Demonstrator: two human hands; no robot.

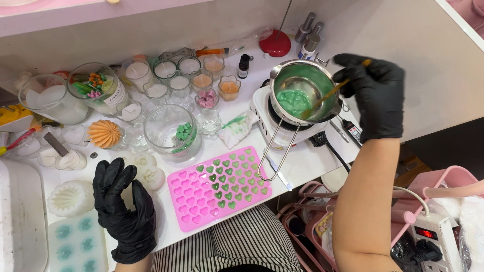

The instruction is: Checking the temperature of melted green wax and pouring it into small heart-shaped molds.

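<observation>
Nearest the camera, striped trousers [242,244] are showing under the counter [307,163] edge, and the left hand [123,209], in a black glove, is resting flat and open on the counter, gripping nothing. The right hand [375,95], also gloved, is closing its fingers round a thin wooden stick [330,93] and stirring green wax [294,102] in the small metal pot [304,90], which is sitting on a white hot plate [282,126] at the far right of the counter. Judging by the pale, pasty look of the wax, stirring slowly, with the tip low and scraping the pot's wall, seems the way to get an even melt without splashing; the pot's long wire handle [280,151] is sticking out toward the body, so it is worth keeping the arm clear of it. Just left of that handle, a pink heart mould [191,201] is lying partly filled with green. Beyond it, a glass jar [172,133] holding green pieces is standing among small candle glasses [171,78].
</observation>
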